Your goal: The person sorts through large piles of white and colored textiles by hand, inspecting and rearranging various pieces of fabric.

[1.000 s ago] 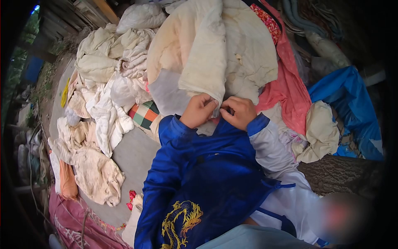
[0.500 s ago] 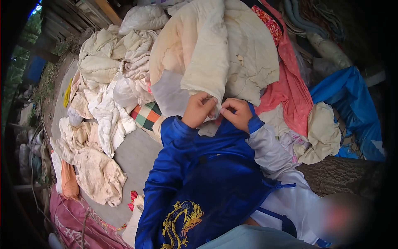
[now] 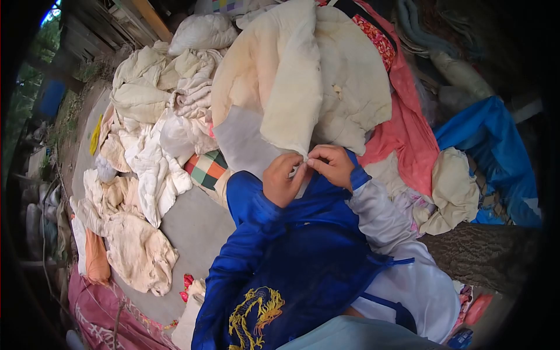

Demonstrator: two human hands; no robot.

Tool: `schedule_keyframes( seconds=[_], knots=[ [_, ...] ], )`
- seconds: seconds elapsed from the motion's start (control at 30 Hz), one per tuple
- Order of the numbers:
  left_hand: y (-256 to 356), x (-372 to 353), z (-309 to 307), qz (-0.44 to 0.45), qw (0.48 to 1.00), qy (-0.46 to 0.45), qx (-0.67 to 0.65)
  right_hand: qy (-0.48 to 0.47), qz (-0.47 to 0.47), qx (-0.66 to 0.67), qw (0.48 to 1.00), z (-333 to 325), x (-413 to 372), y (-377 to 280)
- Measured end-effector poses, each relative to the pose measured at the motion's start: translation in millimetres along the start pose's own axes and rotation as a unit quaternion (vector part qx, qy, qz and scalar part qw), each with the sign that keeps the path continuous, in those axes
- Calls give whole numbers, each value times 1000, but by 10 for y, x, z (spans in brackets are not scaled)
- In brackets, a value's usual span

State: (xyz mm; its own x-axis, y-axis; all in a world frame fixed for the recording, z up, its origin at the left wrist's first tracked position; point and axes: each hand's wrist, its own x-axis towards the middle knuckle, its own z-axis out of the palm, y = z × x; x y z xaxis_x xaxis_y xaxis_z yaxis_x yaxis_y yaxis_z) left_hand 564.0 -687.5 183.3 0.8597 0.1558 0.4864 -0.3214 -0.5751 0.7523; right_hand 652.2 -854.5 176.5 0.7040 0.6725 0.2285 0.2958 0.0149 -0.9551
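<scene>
A large cream cotton-padded quilt (image 3: pixel 294 87) lies in front of me, its near flap drawn down to a narrow corner between my hands. My left hand (image 3: pixel 284 179) is closed, thumb and forefinger pinching the edge at that corner. My right hand (image 3: pixel 332 166) pinches the same corner from the other side, and the fingertips of both hands nearly meet. Whether a needle or thread is between them I cannot make out. A smooth pale grey cloth (image 3: pixel 245 137) shows under the flap, beside my left hand.
Cream and white padding pieces (image 3: pixel 140 254) lie heaped on a grey ground sheet (image 3: pixel 189 233) to the left. A pink cloth (image 3: pixel 402 137), a blue tarp (image 3: pixel 499 140) and a log (image 3: pixel 478 254) are on the right. A checked cloth (image 3: pixel 207 169) lies near my left sleeve.
My left hand has moved down and nearer to my right hand. The quilt flap's lower edge is now pulled into a point between the fingers. My right hand has shifted only slightly.
</scene>
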Motion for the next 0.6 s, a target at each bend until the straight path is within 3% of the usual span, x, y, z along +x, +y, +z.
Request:
schedule_keyframes(
  seconds=[0.13, 0.2, 0.37, 0.47, 0.53, 0.6],
  knots=[
    [-80, -27, 55, 35, 998, 2, 45, -21, -87, -144, 986, -81, 36, -75],
    [-93, -51, 84, 25, 999, 8, 33, -33, -35, -134, 990, -73, 4, -122],
    [-85, -68, 129, -62, 998, 1, -4, -6, -42, -169, 985, 8, -25, -51],
    [-105, -62, 182, -51, 998, 47, -12, 34, -17, -147, 988, 76, -17, -37],
    [-214, -101, 229, -117, 986, 46, -108, 67, 9, -97, 993, 134, -8, -2],
    [-300, -118, 218, -168, 967, 30, -189, 53, -28, -153, 986, 163, 14, 109]
  ],
)
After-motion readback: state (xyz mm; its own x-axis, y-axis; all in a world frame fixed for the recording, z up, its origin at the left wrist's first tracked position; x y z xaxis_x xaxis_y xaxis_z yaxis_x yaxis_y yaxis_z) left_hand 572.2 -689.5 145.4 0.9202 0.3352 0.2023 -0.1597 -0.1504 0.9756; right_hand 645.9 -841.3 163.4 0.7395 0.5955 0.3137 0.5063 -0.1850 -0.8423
